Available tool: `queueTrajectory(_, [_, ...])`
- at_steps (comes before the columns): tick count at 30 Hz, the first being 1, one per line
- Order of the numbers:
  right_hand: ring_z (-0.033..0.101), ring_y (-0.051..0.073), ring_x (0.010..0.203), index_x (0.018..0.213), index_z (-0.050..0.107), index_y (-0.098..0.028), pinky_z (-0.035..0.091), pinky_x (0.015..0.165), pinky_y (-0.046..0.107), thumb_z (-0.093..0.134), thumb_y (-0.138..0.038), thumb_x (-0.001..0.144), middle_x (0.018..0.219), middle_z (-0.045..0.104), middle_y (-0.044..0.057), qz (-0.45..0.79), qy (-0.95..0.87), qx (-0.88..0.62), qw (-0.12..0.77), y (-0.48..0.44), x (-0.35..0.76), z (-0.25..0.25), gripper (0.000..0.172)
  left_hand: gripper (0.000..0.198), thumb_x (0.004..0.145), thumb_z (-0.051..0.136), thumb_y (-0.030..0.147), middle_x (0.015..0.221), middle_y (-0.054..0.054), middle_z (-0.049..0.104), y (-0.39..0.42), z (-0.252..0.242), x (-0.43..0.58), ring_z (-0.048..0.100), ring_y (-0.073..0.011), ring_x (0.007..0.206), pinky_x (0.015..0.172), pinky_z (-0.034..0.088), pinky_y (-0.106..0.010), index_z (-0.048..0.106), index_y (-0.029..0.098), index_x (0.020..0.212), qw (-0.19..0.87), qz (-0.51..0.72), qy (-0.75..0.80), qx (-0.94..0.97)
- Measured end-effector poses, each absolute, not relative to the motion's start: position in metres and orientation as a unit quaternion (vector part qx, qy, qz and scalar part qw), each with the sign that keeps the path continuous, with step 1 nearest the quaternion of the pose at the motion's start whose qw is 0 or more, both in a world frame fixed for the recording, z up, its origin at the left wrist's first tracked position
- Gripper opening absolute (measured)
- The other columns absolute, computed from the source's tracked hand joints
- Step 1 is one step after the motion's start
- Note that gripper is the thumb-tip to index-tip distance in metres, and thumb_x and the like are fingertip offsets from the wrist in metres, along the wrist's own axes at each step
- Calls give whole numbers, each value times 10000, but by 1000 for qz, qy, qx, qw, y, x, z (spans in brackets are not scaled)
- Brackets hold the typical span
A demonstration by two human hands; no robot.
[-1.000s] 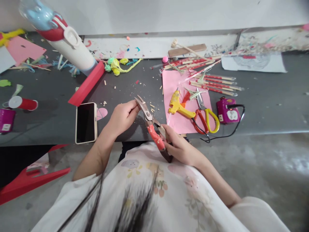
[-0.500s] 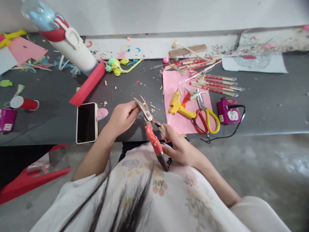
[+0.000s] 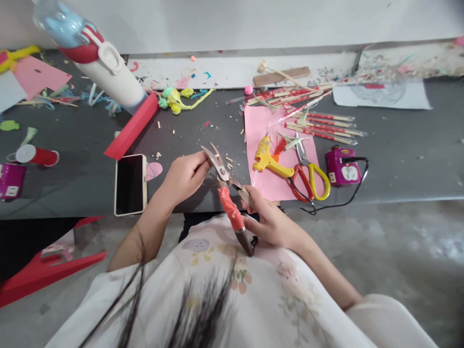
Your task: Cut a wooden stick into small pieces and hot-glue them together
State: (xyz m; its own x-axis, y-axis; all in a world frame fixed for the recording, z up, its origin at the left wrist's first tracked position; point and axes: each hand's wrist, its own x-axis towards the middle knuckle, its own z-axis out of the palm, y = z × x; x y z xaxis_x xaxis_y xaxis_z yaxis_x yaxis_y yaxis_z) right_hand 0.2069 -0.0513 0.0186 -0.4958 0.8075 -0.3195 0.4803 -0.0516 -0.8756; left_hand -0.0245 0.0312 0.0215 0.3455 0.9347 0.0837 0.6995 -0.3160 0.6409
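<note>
My right hand (image 3: 270, 222) grips the red-taped handles of a pair of shears (image 3: 227, 195), whose metal blades stand slightly apart near the table's front edge. My left hand (image 3: 184, 175) is pinched right beside the blade tips, holding something small that I cannot make out. Small wood chips lie scattered on the dark table (image 3: 72, 159) around the blades.
A phone (image 3: 130, 183) lies left of my left hand. On pink paper (image 3: 261, 125) to the right rest a yellow glue gun (image 3: 268, 159) and red-and-yellow scissors (image 3: 311, 176). A purple device (image 3: 341, 166) with a black cable, wrapped sticks (image 3: 322, 126), a red strip (image 3: 132, 126) and a white bottle (image 3: 105, 63) sit around.
The shears' handles swung a little toward my body and the blades tilted more upright. Both hands stayed in place.
</note>
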Motion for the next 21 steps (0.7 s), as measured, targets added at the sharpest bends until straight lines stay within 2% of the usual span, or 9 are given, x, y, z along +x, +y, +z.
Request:
queueTrajectory(4, [543, 193, 904, 1360, 313, -194, 465, 823, 347, 515, -433, 902, 1014, 565, 66, 556, -660, -485, 146, -51, 207, 20, 555, 318, 947, 425, 374, 653, 2, 613, 31, 21, -24, 537, -113, 588, 568, 347, -241, 569, 180, 739, 258, 230, 523, 779])
queueTrajectory(7, [548, 215, 1010, 1352, 334, -188, 438, 910, 374, 373, -505, 953, 1111, 575, 94, 580, -643, -469, 171, -50, 208, 20, 511, 322, 948, 426, 369, 651, 4, 603, 31, 19, -25, 528, -106, 586, 566, 345, -232, 572, 174, 739, 261, 233, 516, 782])
queueTrajectory(10, [540, 249, 1057, 1344, 346, -181, 433, 929, 400, 376, -612, 912, 1144, 569, 105, 604, -628, -448, 197, -50, 209, 16, 611, 322, 949, 424, 356, 627, 11, 571, 32, 17, -25, 503, -97, 572, 557, 335, -223, 560, 167, 727, 257, 230, 510, 788])
queueTrajectory(13, [549, 243, 953, 1327, 351, -181, 466, 838, 391, 519, -678, 802, 1066, 561, 89, 618, -613, -457, 181, -50, 208, 12, 743, 316, 946, 427, 331, 595, 22, 522, 31, 15, -24, 459, -86, 542, 540, 312, -222, 523, 165, 694, 254, 222, 512, 790])
queueTrajectory(17, [518, 192, 833, 1272, 369, -180, 456, 750, 346, 696, -591, 693, 959, 522, 44, 594, -619, -496, 135, -48, 205, 13, 782, 314, 943, 426, 314, 574, 33, 473, 30, 17, -22, 414, -77, 526, 531, 292, -221, 479, 167, 670, 259, 219, 515, 787])
queueTrajectory(21, [486, 155, 758, 1230, 367, -178, 421, 686, 307, 675, -489, 742, 906, 509, 19, 586, -626, -501, 119, -46, 203, 17, 656, 297, 941, 426, 304, 574, 37, 469, 31, 20, -20, 412, -75, 524, 535, 292, -222, 471, 168, 681, 265, 215, 515, 787])
